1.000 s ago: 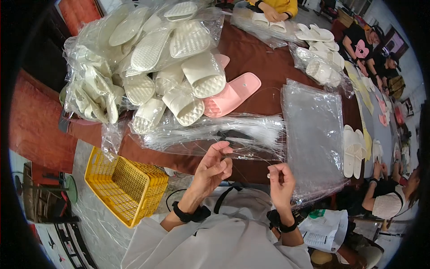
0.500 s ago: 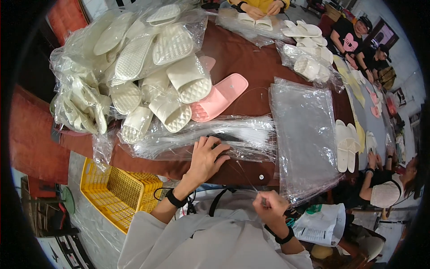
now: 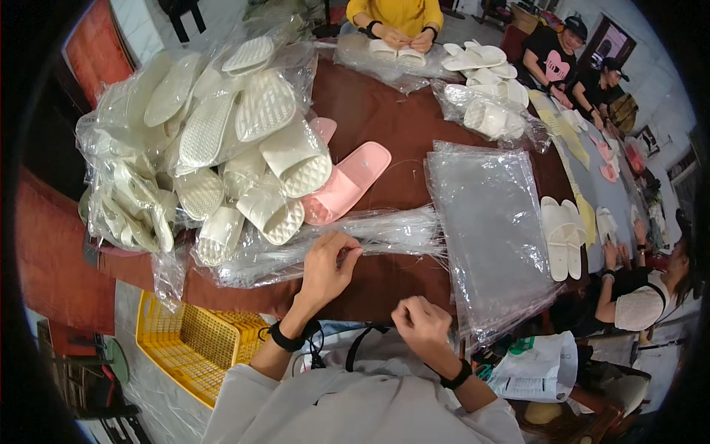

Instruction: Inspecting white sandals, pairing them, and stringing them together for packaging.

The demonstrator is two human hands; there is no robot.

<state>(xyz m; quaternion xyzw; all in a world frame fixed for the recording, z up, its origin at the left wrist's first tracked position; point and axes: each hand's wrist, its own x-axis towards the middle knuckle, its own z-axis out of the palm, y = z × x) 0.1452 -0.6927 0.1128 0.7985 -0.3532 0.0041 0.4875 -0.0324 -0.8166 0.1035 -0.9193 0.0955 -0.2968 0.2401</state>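
My left hand (image 3: 329,266) reaches onto the brown table (image 3: 384,118), its fingertips pinched on the near end of a long bundle of clear plastic strands (image 3: 392,231) lying across the table. My right hand (image 3: 421,324) hovers close to my chest at the table's front edge, with its fingers curled into a fist. I see nothing in it. A pair of pink slippers (image 3: 347,181) lies just beyond the bundle. To the right of my hands is a flat stack of clear plastic bags (image 3: 488,222).
A big heap of white slippers in clear bags (image 3: 214,155) fills the table's left side. A white slipper pair (image 3: 562,238) lies right of the bag stack. A yellow basket (image 3: 185,344) stands on the floor at lower left. Other people handle slippers at the far end and right.
My hands were together near my chest. The left hand has reached forward onto the strand bundle, and the right hand has dropped lower and closed.
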